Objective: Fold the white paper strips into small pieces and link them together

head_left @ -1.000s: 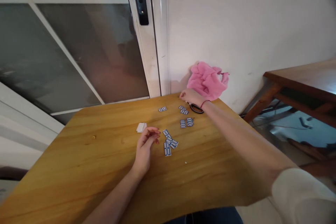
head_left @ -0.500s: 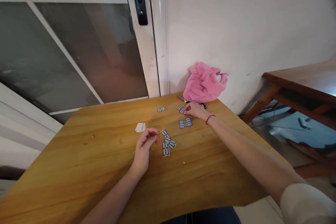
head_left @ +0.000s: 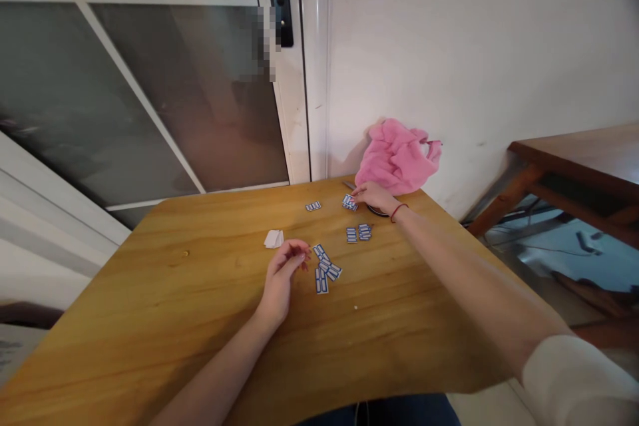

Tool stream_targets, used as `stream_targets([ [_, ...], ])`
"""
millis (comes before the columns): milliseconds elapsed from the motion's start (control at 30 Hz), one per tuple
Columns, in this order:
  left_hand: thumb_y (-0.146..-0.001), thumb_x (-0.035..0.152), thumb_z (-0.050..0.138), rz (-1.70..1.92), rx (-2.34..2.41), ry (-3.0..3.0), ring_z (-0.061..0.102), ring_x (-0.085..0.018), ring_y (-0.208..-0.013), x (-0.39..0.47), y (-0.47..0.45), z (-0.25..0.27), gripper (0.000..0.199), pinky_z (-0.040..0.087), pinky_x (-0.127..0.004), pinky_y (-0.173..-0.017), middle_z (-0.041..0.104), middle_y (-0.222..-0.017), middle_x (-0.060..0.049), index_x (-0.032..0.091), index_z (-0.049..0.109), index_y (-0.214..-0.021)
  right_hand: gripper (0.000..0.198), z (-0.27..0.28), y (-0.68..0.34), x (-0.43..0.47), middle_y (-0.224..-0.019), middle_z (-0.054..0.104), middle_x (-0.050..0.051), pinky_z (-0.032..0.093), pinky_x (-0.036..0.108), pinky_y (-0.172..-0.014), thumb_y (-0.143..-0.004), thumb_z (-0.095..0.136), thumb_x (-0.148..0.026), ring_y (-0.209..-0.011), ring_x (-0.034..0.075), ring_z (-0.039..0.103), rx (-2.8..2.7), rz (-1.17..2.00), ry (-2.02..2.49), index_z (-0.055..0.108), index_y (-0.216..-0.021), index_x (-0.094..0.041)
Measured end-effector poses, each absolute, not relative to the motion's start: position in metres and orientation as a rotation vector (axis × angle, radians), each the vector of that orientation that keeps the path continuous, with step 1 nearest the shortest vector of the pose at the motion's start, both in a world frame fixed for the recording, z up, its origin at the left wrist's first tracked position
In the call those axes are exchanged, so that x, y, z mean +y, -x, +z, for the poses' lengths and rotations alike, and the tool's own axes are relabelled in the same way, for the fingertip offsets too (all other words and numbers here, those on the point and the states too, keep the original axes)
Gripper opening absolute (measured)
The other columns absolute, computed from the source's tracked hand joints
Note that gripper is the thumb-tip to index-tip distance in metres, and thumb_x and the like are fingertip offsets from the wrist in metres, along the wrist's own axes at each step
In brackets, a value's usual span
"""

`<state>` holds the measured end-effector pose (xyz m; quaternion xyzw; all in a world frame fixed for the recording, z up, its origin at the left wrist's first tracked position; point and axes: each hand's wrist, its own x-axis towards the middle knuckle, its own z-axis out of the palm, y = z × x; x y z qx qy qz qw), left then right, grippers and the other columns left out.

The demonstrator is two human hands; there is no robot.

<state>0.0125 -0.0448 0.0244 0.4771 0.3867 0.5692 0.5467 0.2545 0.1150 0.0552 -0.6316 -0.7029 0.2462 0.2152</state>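
Small white labels with blue borders lie in groups on the wooden table [head_left: 219,333]. My right hand [head_left: 374,196] is at the far right, its fingers pinching a blue-bordered label [head_left: 349,201] over others in the same group. My left hand [head_left: 288,269] hovers loosely curled, fingertips apart and nothing visible in them. Just right of it lies an overlapping pile of labels [head_left: 322,279]. Behind it are some blank white paper pieces [head_left: 274,239]. Two more label groups, one a neat stack [head_left: 351,235] and one a fanned stack [head_left: 365,231], lie in front of my right hand.
Farther back sits a single label strip [head_left: 313,206]. Scissors [head_left: 378,212], partly hidden under my right hand, lie beside a pink cloth [head_left: 397,156] against the wall. A small yellowish bit [head_left: 186,253] is at left. A glazed door [head_left: 200,93] borders the table's back.
My right hand has shifted slightly back, and the label at its fingertips lines up more with the group beneath. My left hand stays nearly still. The whole view has shifted slightly.
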Motion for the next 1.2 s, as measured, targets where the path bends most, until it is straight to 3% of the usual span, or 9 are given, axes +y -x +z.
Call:
stream_targets([
  [267,-0.072,0.020,0.053,1.367,0.880,-1.053,0.049,-0.013,-0.073,-0.042,-0.011,0.024,0.009,0.037,-0.023,-0.059,0.053,-0.076,-0.001,0.019,0.058,-0.080,0.015,0.055,-0.252,0.120,-0.075,0.070,0.008,0.044,0.020,-0.060,-0.072,0.063,-0.018,-0.066,0.014,0.061,-2.004,0.695,1.815,0.072,-0.079,-0.008],
  [467,-0.075,0.019,0.051,1.351,0.865,-1.104,0.047,-0.013,-0.072,-0.042,-0.011,0.023,0.009,0.036,-0.023,-0.060,0.052,-0.077,-0.001,0.018,0.058,-0.080,0.021,0.053,-0.251,0.116,-0.078,0.069,0.008,0.041,0.021,-0.059,-0.074,0.064,-0.029,-0.068,0.014,0.060,-2.041,0.531,1.918,0.070,-0.084,-0.011],
  [600,-0.074,0.019,0.052,1.353,0.876,-1.106,0.047,-0.013,-0.072,-0.043,-0.011,0.023,0.009,0.036,-0.023,-0.060,0.052,-0.077,-0.001,0.018,0.058,-0.080,0.030,0.054,-0.247,0.113,-0.078,0.068,0.010,0.040,0.024,-0.058,-0.063,0.072,-0.039,-0.071,0.019,0.060,-2.085,0.450,2.000,0.070,-0.076,-0.013],
  [867,-0.075,0.018,0.052,1.354,0.857,-1.079,0.047,-0.013,-0.074,-0.042,-0.010,0.022,0.008,0.037,-0.022,-0.060,0.052,-0.077,-0.001,0.018,0.058,-0.081,0.008,0.056,-0.240,0.121,-0.060,0.065,0.001,0.039,0.021,-0.054,-0.055,0.075,-0.018,-0.061,0.014,0.057,-2.170,0.586,1.961,0.068,-0.059,-0.016],
  [1067,-0.076,0.019,0.052,1.350,0.879,-1.127,0.047,-0.012,-0.073,-0.042,-0.010,0.022,0.007,0.038,-0.022,-0.060,0.052,-0.077,-0.001,0.018,0.057,-0.082,0.015,0.053,-0.246,0.113,-0.077,0.069,0.004,0.042,0.019,-0.061,-0.064,0.069,-0.016,-0.071,0.014,0.060,-2.049,0.630,1.776,0.069,-0.079,-0.013],
  [1200,-0.075,0.022,0.056,1.357,0.933,-1.186,0.049,-0.013,-0.073,-0.043,-0.011,0.022,0.010,0.039,-0.022,-0.060,0.052,-0.079,-0.001,0.018,0.057,-0.084,0.027,0.056,-0.250,0.092,-0.084,0.069,0.005,0.043,0.020,-0.063,-0.073,0.063,-0.030,-0.072,0.014,0.060,-1.979,0.690,1.617,0.066,-0.093,-0.011],
])
